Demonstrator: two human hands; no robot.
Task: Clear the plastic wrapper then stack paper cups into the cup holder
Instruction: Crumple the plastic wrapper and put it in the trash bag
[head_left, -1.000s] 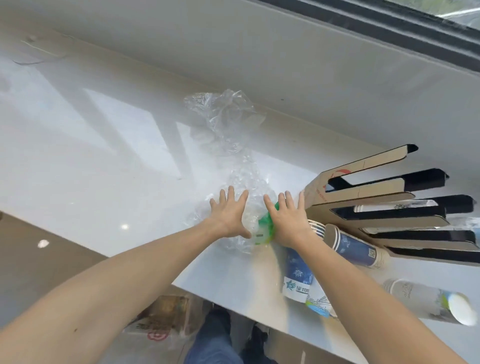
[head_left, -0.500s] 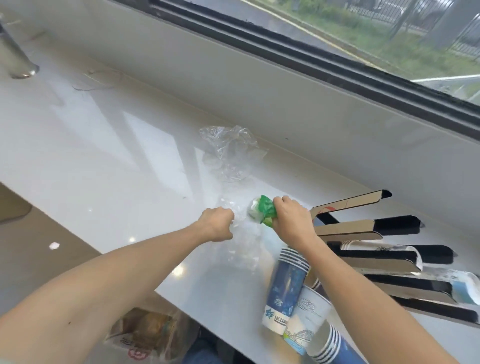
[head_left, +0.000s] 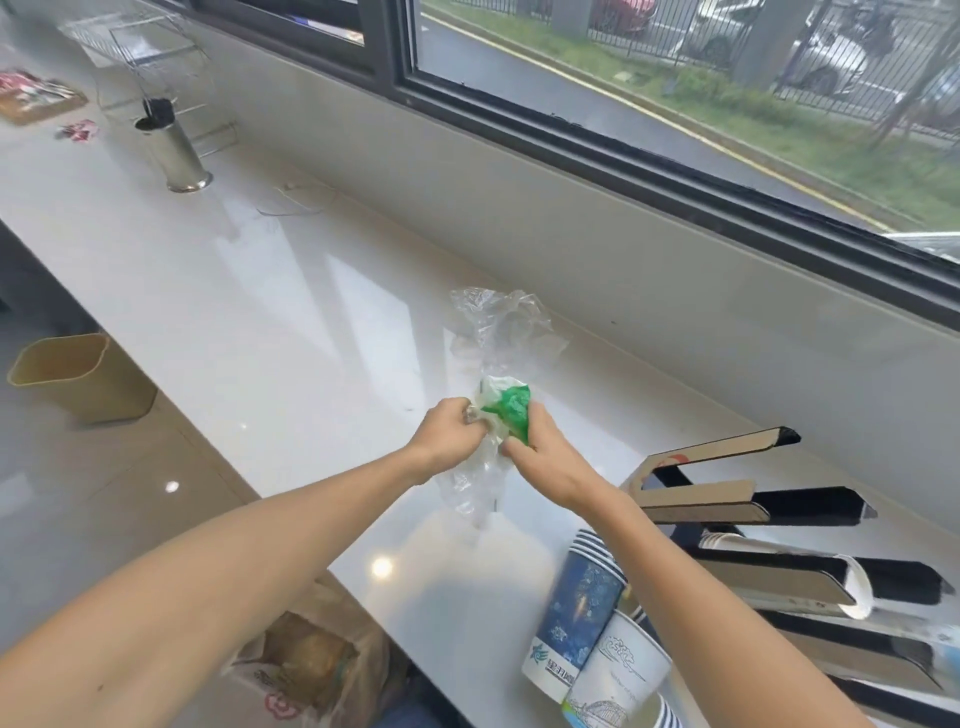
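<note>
Fingers of both hands clench crinkled clear-and-green plastic wrapper (head_left: 506, 410); glossy counter (head_left: 260, 312) beneath.

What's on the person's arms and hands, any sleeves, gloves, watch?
Nothing worn that shows. Both forearms are bare for all their visible length, with no sleeve edge in frame. The left hand and right hand have no gloves, and no watch, band or ring is visible.

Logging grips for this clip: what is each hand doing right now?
Left hand: closed on the wrapper.
Right hand: closed on the same wrapper.
</note>
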